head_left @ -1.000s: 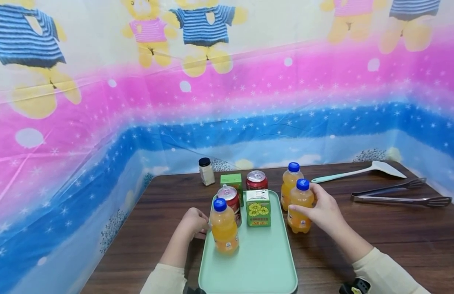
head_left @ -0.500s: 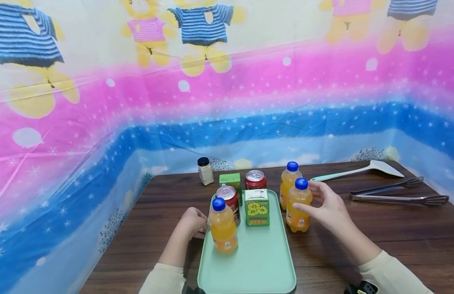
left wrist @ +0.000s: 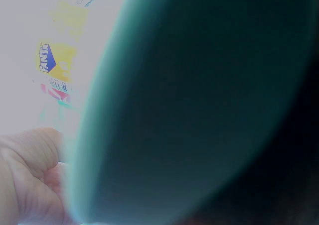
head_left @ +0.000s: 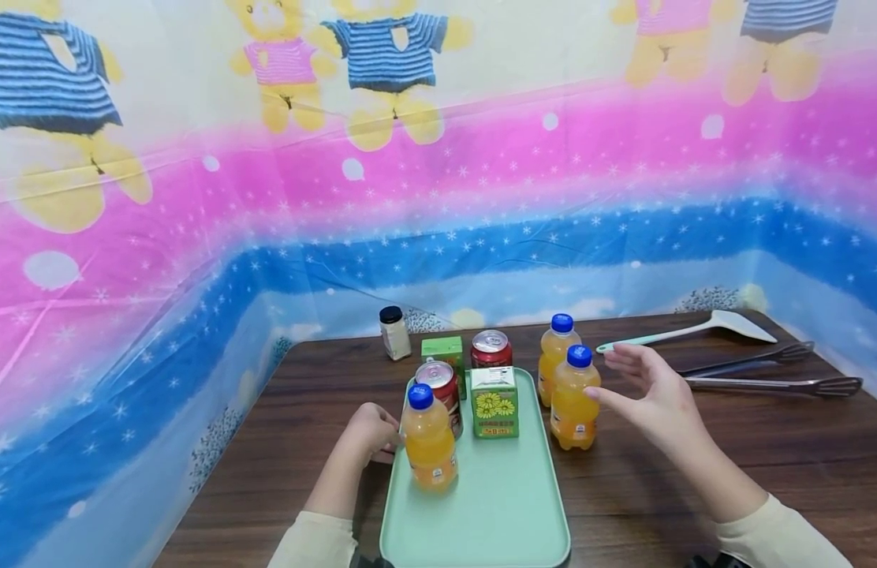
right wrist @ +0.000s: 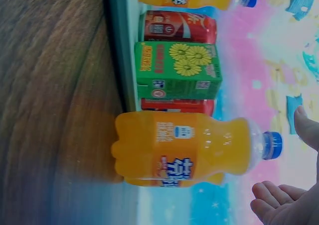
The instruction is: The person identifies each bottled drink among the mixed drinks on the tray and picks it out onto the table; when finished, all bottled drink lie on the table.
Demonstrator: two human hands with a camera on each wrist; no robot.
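Observation:
My left hand [head_left: 373,432] grips the left rim of the pale green tray [head_left: 498,513]; in the left wrist view the thumb [left wrist: 37,148] lies at the tray's edge. Just inside that rim stands an orange soda bottle [head_left: 430,450] with a blue cap. Behind it on the tray are a red drink can [head_left: 445,398] and a green drink carton [head_left: 495,406] with yellow flowers. Right of the tray, two more orange soda bottles stand upright on the table, the nearer bottle [head_left: 575,406] partly covering the farther bottle [head_left: 552,351]. Beside them my right hand [head_left: 658,398] has its fingers spread, holding nothing.
Another green carton [head_left: 444,347] and red can [head_left: 491,347] stand at the tray's far end. A black-lidded jar [head_left: 394,335] is behind them. A white spatula [head_left: 729,322] and metal tongs [head_left: 765,384] lie at the right on the brown table [head_left: 268,473]. A printed cloth encloses the back.
My right hand has let go of the nearer orange bottle on the table and drawn away to the right, its fingers spreading. The left hand stays at the tray's rim.

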